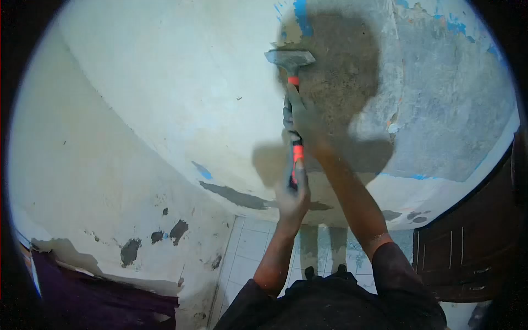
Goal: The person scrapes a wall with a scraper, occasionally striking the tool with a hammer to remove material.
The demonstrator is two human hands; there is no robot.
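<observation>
A long-handled scraper [293, 80] with a wide metal blade and a black and red handle is held up against the wall [209, 66]. Its blade touches the edge where pale paint meets bare grey plaster [352, 60]. My right hand [302, 115] is wrapped round the upper handle, just below the red collar. Lower down, my left hand [293, 195] grips the end of the same handle. Both hands look dusty. Blue paint patches [301, 16] show just above the blade, and my shadow falls over this part of the wall.
A dark wooden cabinet [467, 247] stands at the right. Purple cloth [99, 291] lies at the lower left, beside a side wall [110, 181] with chipped patches. White floor tiles [247, 242] show below, with dust or debris near the wall's foot.
</observation>
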